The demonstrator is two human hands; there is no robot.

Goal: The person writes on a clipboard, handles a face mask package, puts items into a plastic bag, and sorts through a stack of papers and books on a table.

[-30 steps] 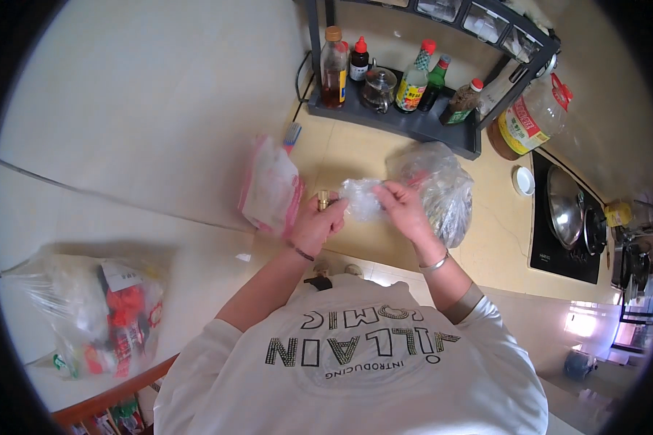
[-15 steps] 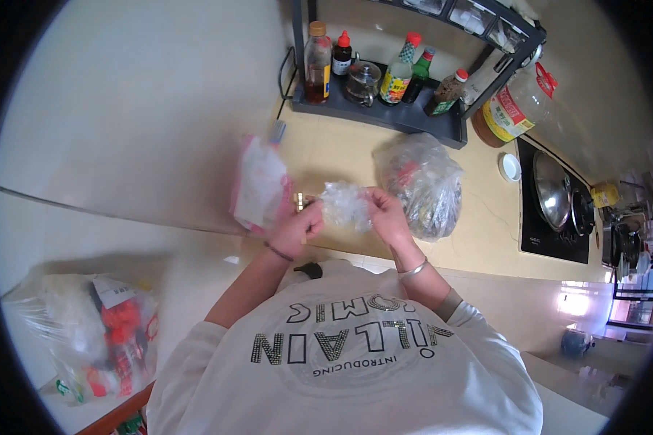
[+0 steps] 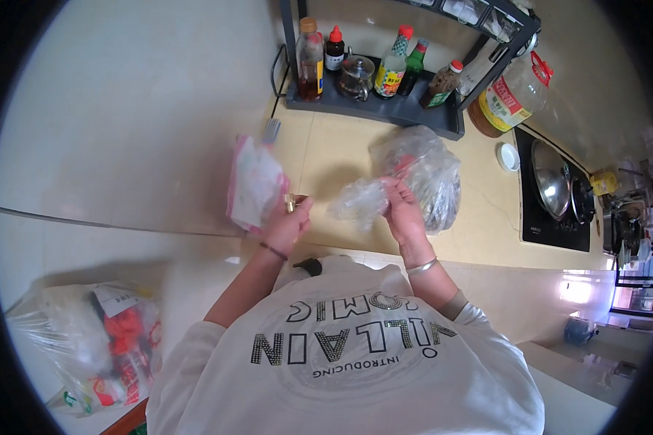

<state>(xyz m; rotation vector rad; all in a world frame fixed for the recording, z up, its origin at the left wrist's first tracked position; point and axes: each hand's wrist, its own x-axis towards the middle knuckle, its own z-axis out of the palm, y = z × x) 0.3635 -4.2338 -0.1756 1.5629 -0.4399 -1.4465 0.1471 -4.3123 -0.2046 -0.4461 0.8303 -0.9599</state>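
Observation:
My left hand (image 3: 289, 223) is closed round a small shiny gold-coloured piece (image 3: 290, 203), its kind unclear. Against the outer side of that hand is a white cloth or packet with pink edges (image 3: 255, 185), blurred; whether the hand grips it too cannot be seen. My right hand (image 3: 405, 212) pinches a crumpled clear plastic bag (image 3: 360, 203), which hangs over the counter between both hands. Behind and beside the right hand sits a larger clear plastic bag (image 3: 442, 181) with something reddish inside.
On the beige counter (image 3: 326, 148) stands a dark rack (image 3: 374, 116) with several bottles and a glass teapot (image 3: 357, 78). Right of it are a large oil jug (image 3: 502, 105), a white dish (image 3: 508, 156) and a black hob (image 3: 555, 210). A stuffed plastic bag (image 3: 87, 341) lies lower left.
My hands have drawn apart. The crumpled plastic bag has moved right with my right hand, away from my left hand, which has shifted slightly left.

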